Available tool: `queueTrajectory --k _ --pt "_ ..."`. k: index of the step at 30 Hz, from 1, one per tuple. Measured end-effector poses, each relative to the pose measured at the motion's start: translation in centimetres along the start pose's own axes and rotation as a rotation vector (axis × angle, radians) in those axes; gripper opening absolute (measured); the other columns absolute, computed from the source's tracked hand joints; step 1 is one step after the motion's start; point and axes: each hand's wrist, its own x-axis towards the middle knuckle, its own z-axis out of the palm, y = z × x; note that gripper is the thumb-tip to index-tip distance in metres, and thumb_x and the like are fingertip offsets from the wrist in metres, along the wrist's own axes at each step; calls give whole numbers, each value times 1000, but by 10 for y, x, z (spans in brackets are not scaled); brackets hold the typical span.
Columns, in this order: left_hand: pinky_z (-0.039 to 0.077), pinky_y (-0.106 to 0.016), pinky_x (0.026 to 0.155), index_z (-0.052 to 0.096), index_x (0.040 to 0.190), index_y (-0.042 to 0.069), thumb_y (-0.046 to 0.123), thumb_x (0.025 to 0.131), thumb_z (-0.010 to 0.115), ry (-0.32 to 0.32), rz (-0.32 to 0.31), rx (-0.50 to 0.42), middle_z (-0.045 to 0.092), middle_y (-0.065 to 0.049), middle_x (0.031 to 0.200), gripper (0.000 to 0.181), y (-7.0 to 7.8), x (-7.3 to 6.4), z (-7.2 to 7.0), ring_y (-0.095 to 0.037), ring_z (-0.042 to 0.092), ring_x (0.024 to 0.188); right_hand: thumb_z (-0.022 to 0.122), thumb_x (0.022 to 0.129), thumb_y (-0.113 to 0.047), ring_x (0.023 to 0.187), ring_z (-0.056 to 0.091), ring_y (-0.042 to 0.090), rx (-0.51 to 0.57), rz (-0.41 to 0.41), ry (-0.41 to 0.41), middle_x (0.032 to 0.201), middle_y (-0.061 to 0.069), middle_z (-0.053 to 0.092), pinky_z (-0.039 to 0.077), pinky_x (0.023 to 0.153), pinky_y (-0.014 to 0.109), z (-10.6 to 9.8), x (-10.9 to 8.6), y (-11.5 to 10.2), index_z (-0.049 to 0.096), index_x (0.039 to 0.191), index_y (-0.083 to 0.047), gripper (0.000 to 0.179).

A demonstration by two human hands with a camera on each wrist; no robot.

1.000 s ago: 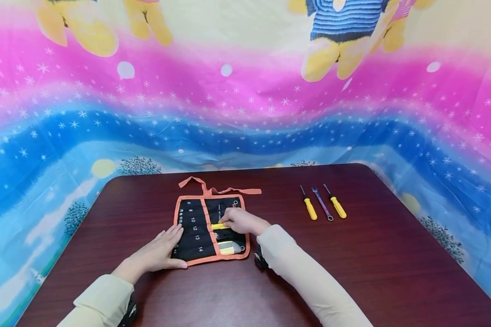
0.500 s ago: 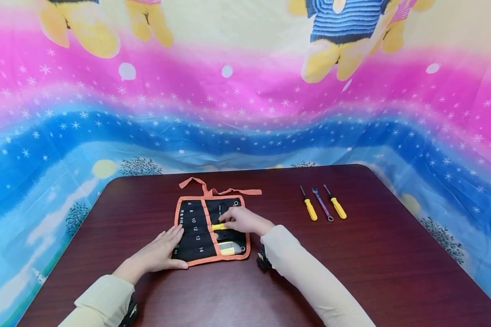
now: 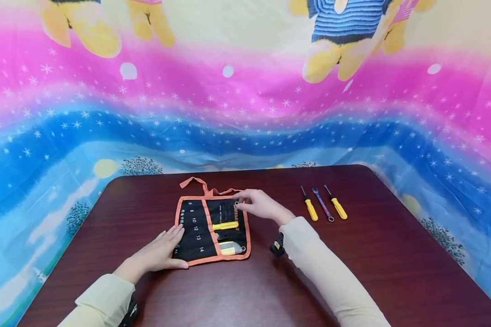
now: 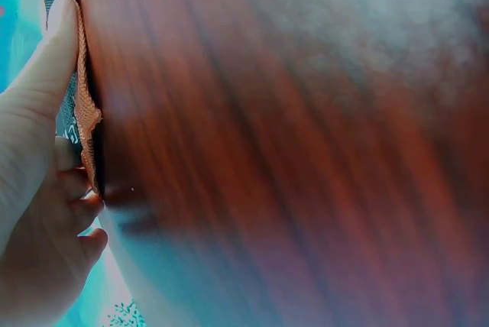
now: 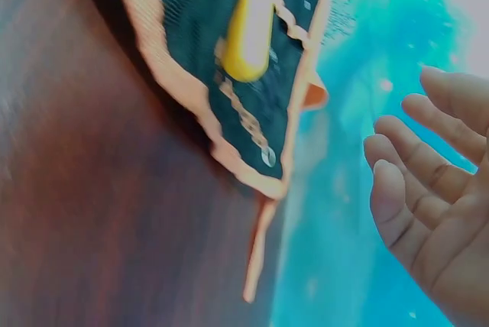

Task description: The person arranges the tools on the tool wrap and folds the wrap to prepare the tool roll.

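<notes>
A black tool pouch (image 3: 194, 231) with orange trim lies unfolded on the table, its pockets numbered in white. My left hand (image 3: 157, 250) rests on its left side, fingers extended; the left wrist view has the thumb along the orange edge (image 4: 85, 98). Above the pouch's upper right corner hovers my right hand (image 3: 259, 205), holding nothing, its fingers loosely spread in the right wrist view. A yellow screwdriver handle (image 3: 226, 225) sticks out of a middle pocket. Below it sit a dark tool end (image 3: 222, 236) and a grey and yellow utility knife (image 3: 230, 248).
To the right on the table lie a yellow-handled screwdriver (image 3: 310, 210), a wrench (image 3: 322, 204) and a second yellow-handled screwdriver (image 3: 338, 208). An orange tie strap (image 3: 194, 180) trails from the pouch's far edge. A printed cloth backdrop (image 3: 245, 113) hangs behind the table (image 3: 384, 254).
My right hand has let go of the yellow screwdriver handle in the pocket and moved up and right toward the pouch's far corner. The left hand has stayed put.
</notes>
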Motion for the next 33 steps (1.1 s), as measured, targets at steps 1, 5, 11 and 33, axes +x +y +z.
queueTrajectory --k 1,5,11,33 --pt "17 -54 105 28 139 -10 61 72 65 0 0 -1 24 -27 144 105 0 0 0 -41 19 133 57 93 -19 81 56 13 -3 -1 16 95 -1 59 49 69 28 -3 -1 0 57 126 -8 35" --pt "17 -54 105 28 139 -10 61 72 66 2 2 0 24 -27 144 104 0 0 0 -40 19 133 57 93 -21 88 55 13 0 -3 77 100 -1 59 48 75 31 -17 -8 0 57 126 -12 34" --pt "17 -54 105 29 139 -10 60 72 65 7 8 8 24 -27 144 103 0 1 -1 -41 19 133 57 92 -22 92 55 16 39 -20 130 101 0 60 48 78 36 -36 -17 4 57 126 -13 35" --pt "17 -54 105 29 139 -10 60 73 65 10 16 12 24 -27 144 103 -2 0 0 -41 20 133 61 90 -27 94 55 26 158 128 323 108 12 58 51 71 41 -83 -63 50 49 134 -10 49"
